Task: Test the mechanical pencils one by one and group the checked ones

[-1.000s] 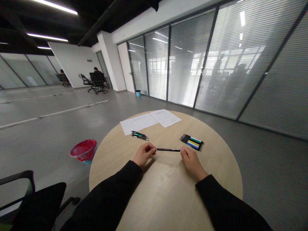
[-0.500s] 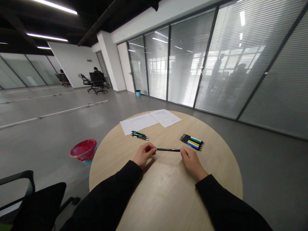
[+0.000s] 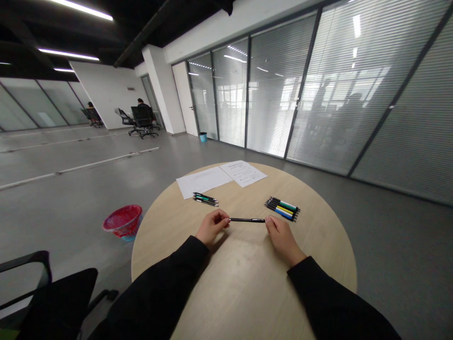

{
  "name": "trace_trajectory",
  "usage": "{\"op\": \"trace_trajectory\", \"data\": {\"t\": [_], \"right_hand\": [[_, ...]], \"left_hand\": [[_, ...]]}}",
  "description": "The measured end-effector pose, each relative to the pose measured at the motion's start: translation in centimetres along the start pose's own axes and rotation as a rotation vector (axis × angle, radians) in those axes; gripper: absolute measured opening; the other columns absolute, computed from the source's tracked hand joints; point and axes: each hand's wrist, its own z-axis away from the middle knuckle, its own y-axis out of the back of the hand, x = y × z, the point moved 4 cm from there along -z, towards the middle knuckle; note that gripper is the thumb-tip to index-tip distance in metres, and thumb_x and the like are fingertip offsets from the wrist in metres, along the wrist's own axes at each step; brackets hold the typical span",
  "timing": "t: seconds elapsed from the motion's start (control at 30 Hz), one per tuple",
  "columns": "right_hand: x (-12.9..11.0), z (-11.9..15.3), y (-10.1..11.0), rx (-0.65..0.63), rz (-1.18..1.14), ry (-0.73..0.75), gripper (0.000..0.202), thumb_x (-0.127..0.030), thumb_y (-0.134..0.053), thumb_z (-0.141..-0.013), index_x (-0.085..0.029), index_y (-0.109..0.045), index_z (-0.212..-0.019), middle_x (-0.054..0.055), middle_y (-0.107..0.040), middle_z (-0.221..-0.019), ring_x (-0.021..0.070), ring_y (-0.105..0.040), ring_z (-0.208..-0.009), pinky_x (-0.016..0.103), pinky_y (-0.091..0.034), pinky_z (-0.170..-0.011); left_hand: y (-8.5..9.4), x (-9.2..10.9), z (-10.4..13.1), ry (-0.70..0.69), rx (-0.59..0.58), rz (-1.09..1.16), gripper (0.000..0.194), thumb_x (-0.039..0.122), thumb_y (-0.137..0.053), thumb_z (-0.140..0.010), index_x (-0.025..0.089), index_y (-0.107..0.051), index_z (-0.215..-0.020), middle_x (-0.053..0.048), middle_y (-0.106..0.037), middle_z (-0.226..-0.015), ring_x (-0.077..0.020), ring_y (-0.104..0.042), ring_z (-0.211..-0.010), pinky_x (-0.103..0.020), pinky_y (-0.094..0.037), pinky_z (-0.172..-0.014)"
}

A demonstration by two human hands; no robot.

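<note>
A black pen lies level between my two hands, its ends pinched in the fingers. My left hand is closed on its left end. My right hand is closed on the right end. Beyond my left hand, several pens in black and green rest on the round wooden table. Past my right hand sits a neat row of pens with green, white, yellow and blue on black barrels. The pen's two tips are hidden by my fingers.
Two printed paper sheets, a left sheet and a right sheet, lie at the table's far side. A red basket stands on the floor to the left. A black chair is at the lower left. People sit at the back.
</note>
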Motion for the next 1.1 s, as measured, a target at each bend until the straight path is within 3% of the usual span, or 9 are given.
{"op": "trace_trajectory", "data": {"t": [0.3, 0.5, 0.97, 1.1], "right_hand": [[0.3, 0.0, -0.1, -0.033, -0.031, -0.013, 0.04, -0.041, -0.041, -0.097, -0.02, -0.051, -0.064, -0.001, -0.051, -0.059, 0.0148, -0.049, -0.058, 0.027, -0.033, -0.057], [0.5, 0.0, -0.5, -0.078, -0.174, -0.108, 0.03, -0.039, -0.046, -0.093, -0.018, -0.068, -0.096, 0.004, -0.067, -0.076, 0.0181, -0.059, -0.065, 0.028, -0.045, -0.061], [0.6, 0.1, -0.8, -0.212, -0.215, -0.097, 0.027, -0.034, -0.046, -0.092, -0.017, -0.067, -0.09, 0.004, -0.069, -0.079, 0.0174, -0.063, -0.068, 0.028, -0.049, -0.066], [0.5, 0.4, -1.1, -0.296, -0.178, -0.063, 0.016, -0.029, -0.055, -0.085, -0.017, -0.067, -0.087, 0.001, -0.066, -0.073, 0.0148, -0.059, -0.063, 0.025, -0.045, -0.061]], "left_hand": [[0.1, 0.1, 0.0, -0.005, -0.006, -0.002, 0.03, 0.039, -0.078, -0.072, 0.015, -0.062, -0.077, 0.001, -0.063, -0.066, -0.0123, -0.059, -0.061, -0.026, -0.046, -0.062], [0.0, 0.3, 0.0, -0.008, -0.012, -0.025, 0.028, 0.038, -0.077, -0.073, 0.015, -0.061, -0.076, 0.001, -0.062, -0.065, -0.0117, -0.058, -0.06, -0.025, -0.045, -0.061], [0.4, 0.3, 0.0, -0.036, 0.032, -0.133, 0.025, 0.036, -0.074, -0.074, 0.016, -0.061, -0.076, 0.0, -0.063, -0.068, -0.0139, -0.061, -0.063, -0.027, -0.047, -0.064], [0.4, 0.1, 0.0, -0.058, 0.017, -0.191, 0.021, 0.034, -0.07, -0.076, 0.016, -0.062, -0.078, -0.001, -0.064, -0.07, -0.0141, -0.061, -0.063, -0.027, -0.047, -0.063]]}}
